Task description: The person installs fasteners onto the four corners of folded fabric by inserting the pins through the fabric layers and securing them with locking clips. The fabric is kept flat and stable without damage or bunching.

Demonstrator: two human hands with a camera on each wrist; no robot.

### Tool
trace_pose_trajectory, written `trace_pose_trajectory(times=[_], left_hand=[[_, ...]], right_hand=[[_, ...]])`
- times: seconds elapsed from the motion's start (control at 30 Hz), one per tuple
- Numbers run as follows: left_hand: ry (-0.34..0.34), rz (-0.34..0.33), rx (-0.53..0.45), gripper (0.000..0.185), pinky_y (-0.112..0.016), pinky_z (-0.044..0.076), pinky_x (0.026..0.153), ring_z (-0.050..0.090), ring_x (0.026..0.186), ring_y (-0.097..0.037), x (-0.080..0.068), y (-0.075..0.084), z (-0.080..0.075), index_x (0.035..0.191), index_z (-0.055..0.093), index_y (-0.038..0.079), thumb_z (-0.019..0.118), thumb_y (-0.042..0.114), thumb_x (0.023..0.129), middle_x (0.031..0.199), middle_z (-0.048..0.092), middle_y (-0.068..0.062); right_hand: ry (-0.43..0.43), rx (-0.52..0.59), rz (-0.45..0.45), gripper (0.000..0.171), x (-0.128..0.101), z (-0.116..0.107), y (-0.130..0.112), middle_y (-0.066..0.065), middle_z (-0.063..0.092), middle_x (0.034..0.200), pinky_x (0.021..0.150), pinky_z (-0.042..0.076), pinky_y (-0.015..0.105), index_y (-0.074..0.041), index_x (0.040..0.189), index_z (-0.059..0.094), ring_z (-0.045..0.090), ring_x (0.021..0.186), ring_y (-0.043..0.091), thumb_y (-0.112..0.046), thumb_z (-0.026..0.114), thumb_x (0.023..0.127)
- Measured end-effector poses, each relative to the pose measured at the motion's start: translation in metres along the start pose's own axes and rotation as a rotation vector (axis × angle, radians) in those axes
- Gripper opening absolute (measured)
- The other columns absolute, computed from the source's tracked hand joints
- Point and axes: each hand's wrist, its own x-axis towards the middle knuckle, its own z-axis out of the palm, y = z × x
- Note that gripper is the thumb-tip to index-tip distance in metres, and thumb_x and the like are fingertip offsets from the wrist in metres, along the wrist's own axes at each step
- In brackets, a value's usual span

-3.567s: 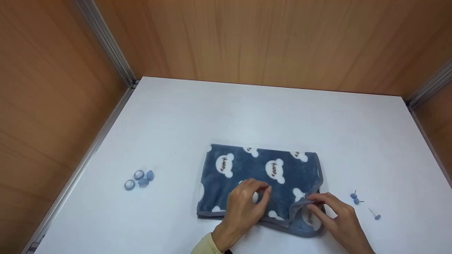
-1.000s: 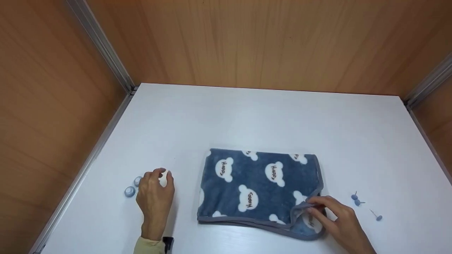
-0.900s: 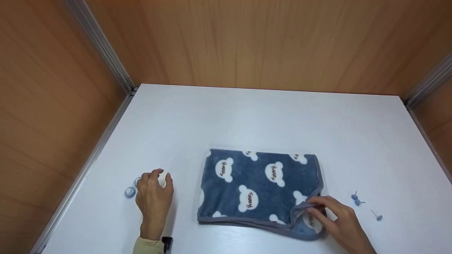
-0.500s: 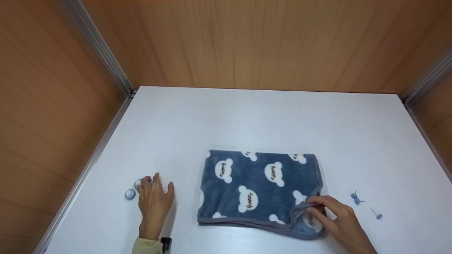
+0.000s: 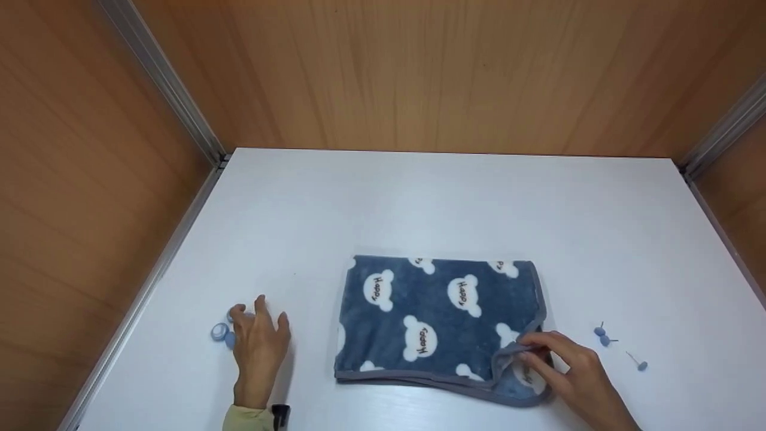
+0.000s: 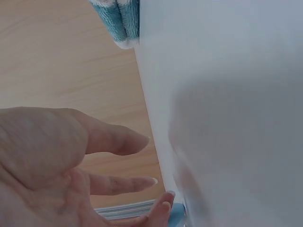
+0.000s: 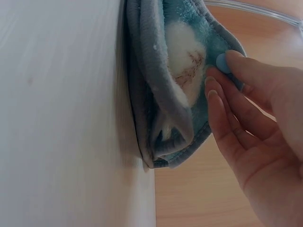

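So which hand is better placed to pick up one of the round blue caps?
Left. The left hand rests open right beside the blue caps, fingertips touching them, while the right hand pinches the blanket corner.

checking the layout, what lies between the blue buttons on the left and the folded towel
Only the left hand and bare white table, between buttons and towel, in the head view.

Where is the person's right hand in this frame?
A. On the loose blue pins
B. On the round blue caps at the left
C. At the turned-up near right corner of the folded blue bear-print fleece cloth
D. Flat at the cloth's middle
C: the right hand has its fingers at the turned-up corner of the folded blue bear-print fleece cloth.
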Motion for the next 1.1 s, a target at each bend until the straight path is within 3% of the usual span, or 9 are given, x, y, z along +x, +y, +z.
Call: trace_pose_trajectory(times=[0.2,0.33,0.57,0.73,0.9,1.1], left_hand=[[-0.069,-0.050,0.012,0.054,-0.061,0.055,0.071,0.052,0.107,-0.064,0.0014,0.0002,-0.0027,0.139,0.043,-0.020,0.062,0.011,0.098,0.131,0.030,-0.050],[-0.106,-0.049,-0.008,0.047,-0.061,0.054,0.076,0.051,0.110,-0.064,0.0029,0.0007,-0.0043,0.138,0.045,-0.019,0.057,0.007,0.100,0.131,0.033,-0.048],[-0.080,-0.005,-0.027,0.035,-0.049,0.058,0.066,0.064,0.092,-0.055,0.0028,0.0013,-0.0027,0.129,0.052,-0.022,0.058,-0.012,0.095,0.121,0.043,-0.045],[-0.090,-0.013,-0.055,0.027,-0.047,0.057,0.070,0.064,0.092,-0.052,0.0026,0.0011,-0.0020,0.118,0.056,-0.021,0.059,-0.015,0.092,0.115,0.046,-0.041],[-0.071,0.016,-0.095,0.013,-0.052,0.054,0.075,0.061,0.089,-0.048,0.0008,-0.0021,-0.0028,0.107,0.059,-0.016,0.058,-0.014,0.093,0.104,0.050,-0.034],[-0.042,0.032,-0.089,0.018,-0.051,0.055,0.063,0.064,0.085,-0.045,-0.0030,-0.0013,-0.0038,0.114,0.061,-0.012,0.059,-0.002,0.099,0.108,0.055,-0.034]], right_hand=[[-0.004,0.004,0.004,0.043,0.0005,-0.0005,0.0004,-0.013,0.069,0.096,0.067,0.049,0.013,-0.019,0.108,0.074,0.062,0.077,0.004,0.011,0.082,0.078],[0.004,-0.015,-0.001,0.043,0.0009,-0.0007,0.0009,-0.014,0.069,0.096,0.068,0.047,0.012,-0.019,0.107,0.074,0.062,0.077,0.003,0.010,0.083,0.077],[0.006,-0.021,0.026,0.041,0.0006,0.0004,0.0003,-0.015,0.068,0.095,0.068,0.047,0.011,-0.021,0.106,0.074,0.061,0.077,0.003,0.009,0.083,0.078],[0.011,-0.018,0.019,0.042,0.0002,0.0001,0.0004,-0.015,0.069,0.096,0.068,0.047,0.011,-0.020,0.106,0.075,0.062,0.077,0.003,0.010,0.083,0.078],[0.009,-0.004,-0.006,0.043,-0.0004,0.0004,0.0016,-0.013,0.069,0.097,0.069,0.048,0.011,-0.019,0.107,0.074,0.063,0.078,0.004,0.010,0.083,0.078],[0.005,0.014,-0.032,0.044,-0.0010,0.0006,0.0031,-0.011,0.069,0.097,0.069,0.048,0.012,-0.019,0.109,0.073,0.063,0.078,0.004,0.011,0.082,0.079]])
